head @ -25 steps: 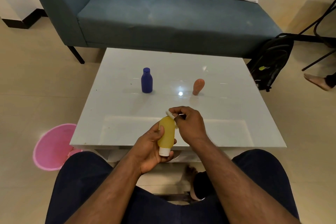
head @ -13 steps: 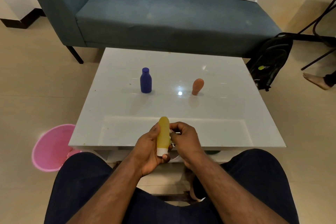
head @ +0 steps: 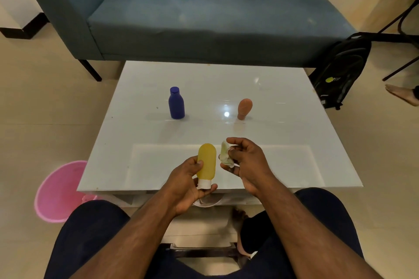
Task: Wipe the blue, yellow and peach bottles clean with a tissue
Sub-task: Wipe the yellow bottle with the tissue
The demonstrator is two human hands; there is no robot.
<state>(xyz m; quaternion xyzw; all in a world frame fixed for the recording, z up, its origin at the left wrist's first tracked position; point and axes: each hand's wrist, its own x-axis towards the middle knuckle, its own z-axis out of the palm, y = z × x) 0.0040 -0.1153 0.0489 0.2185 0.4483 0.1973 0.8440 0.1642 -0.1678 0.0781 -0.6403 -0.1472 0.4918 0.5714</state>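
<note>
At about two o'clock, the black backpack (head: 342, 70) bears a yellow-green logo with lettering too small to read; no other text shows.

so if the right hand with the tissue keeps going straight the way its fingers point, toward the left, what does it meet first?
Probably the yellow bottle, which the left hand holds upright just beside it. The right hand pinches the tissue, so the tissue would touch first. A small gap shows between them; depth is unclear.

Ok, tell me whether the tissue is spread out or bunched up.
Bunched up. The tissue is a crumpled wad pinched in the right hand, beside the yellow bottle held cap-down in the left hand.
</note>
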